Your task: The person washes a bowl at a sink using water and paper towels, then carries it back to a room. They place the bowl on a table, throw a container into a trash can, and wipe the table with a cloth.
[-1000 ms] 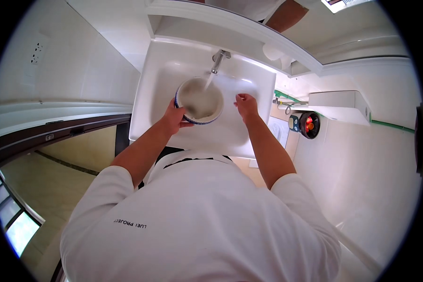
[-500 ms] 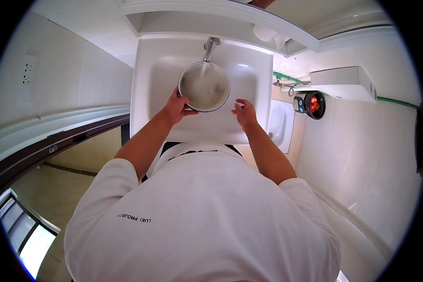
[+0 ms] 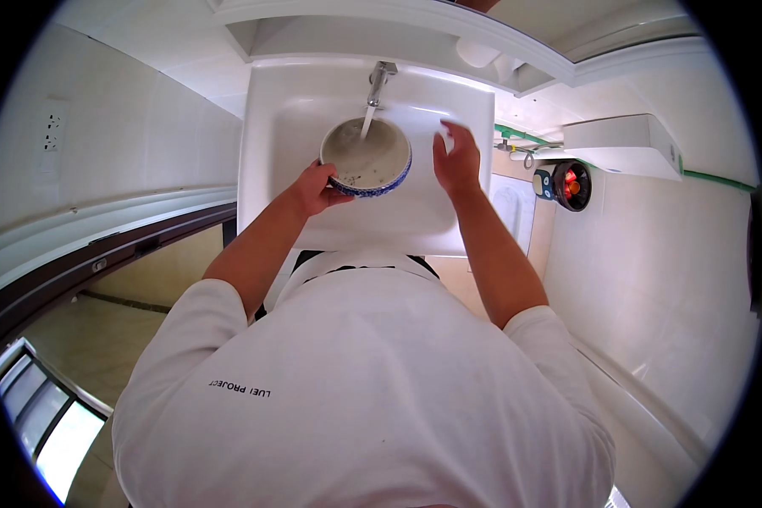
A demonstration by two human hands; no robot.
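Note:
A round bowl (image 3: 367, 157), pale inside with a blue-patterned outer wall, is tilted under the tap (image 3: 379, 80). Water runs from the spout into it, and dark specks show near its lower rim. My left hand (image 3: 317, 188) grips the bowl's lower left edge, thumb over the rim and fingers beneath. To the right of the bowl, apart from it, my right hand (image 3: 458, 159) is raised over the sink with nothing in it and its fingers apart. Below both lies the white sink basin (image 3: 279, 222).
A white ledge (image 3: 356, 38) runs behind the tap. On the right, a dark round bin (image 3: 574, 186) holds red and orange things, beneath a white wall-mounted box (image 3: 622, 146). A squat toilet (image 3: 508, 207) is set in the floor there. Left is a wall socket (image 3: 52, 131).
The bowl has tipped away from me, so its blue outer wall now shows. My right hand has moved up and to the right, and its fingers have spread.

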